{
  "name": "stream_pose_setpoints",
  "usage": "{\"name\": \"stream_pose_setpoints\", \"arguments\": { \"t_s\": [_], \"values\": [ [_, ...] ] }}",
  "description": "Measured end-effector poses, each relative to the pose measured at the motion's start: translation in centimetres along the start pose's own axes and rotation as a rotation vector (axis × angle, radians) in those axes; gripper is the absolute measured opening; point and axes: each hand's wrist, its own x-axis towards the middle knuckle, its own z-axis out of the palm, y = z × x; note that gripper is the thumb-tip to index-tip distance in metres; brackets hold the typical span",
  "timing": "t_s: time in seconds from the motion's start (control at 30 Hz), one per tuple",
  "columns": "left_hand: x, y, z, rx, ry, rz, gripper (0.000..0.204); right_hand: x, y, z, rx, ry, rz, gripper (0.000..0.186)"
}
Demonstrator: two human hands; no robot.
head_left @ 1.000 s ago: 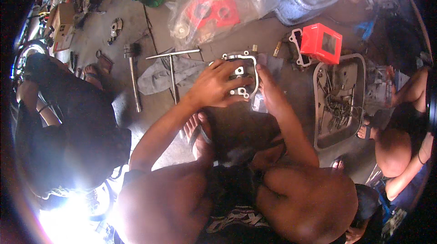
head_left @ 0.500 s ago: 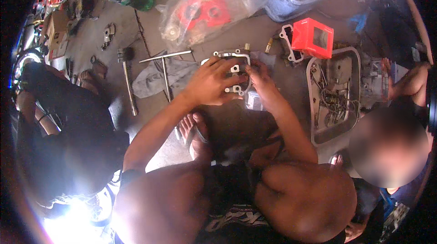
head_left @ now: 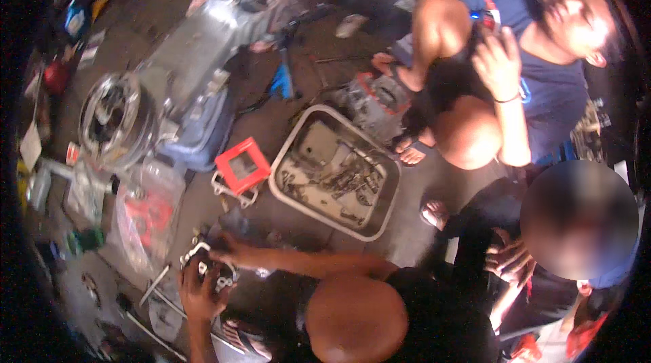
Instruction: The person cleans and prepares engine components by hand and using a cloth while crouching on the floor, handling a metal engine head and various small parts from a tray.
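Observation:
In the lower left, a pale metal engine part [head_left: 224,282] with round holes and a light rim sits between my hands. My left hand [head_left: 198,293] curls its fingers over the near left side of it and grips it. Against its far right edge lies my right hand [head_left: 234,252], its fingers smeared by motion, so their grip is unclear. My hands cover much of the part. Beside my left hand, a T-handle wrench [head_left: 157,288] rests on a grey cloth [head_left: 165,319] on the floor.
A red box [head_left: 243,165] lies by a metal gasket [head_left: 234,191]. Right of it stands a metal tray [head_left: 277,180] of small parts. Farther off are a wheel rim [head_left: 112,115], a blue-grey basin [head_left: 203,129] and a bagged red part [head_left: 146,220]. Other people crouch at the right.
The view has swung to the right, so my hands and the engine part now appear at the lower left. A person in a dark blue shirt has come into view, one arm stretched out.

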Motion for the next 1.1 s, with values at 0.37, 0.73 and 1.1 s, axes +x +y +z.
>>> {"name": "stream_pose_setpoints", "arguments": {
  "t_s": [0.37, 0.73, 1.1],
  "values": [
    [-0.6, -0.9, 0.7, -0.063, -0.002, -0.002, 0.059, -1.3, -1.4, -0.8, 0.074, -0.071, -0.118, 0.103],
    [-2.7, -1.8, 2.3, 0.012, 0.051, -0.009, 0.058, 2.1, 2.5, 0.5, 0.057, 0.039, -0.253, 0.086],
    [-3.8, -3.1, 3.4, 0.002, 0.137, -0.029, 0.063, 2.9, 4.2, -0.6, 0.002, -0.07, -0.252, 0.077]
  ]
}}
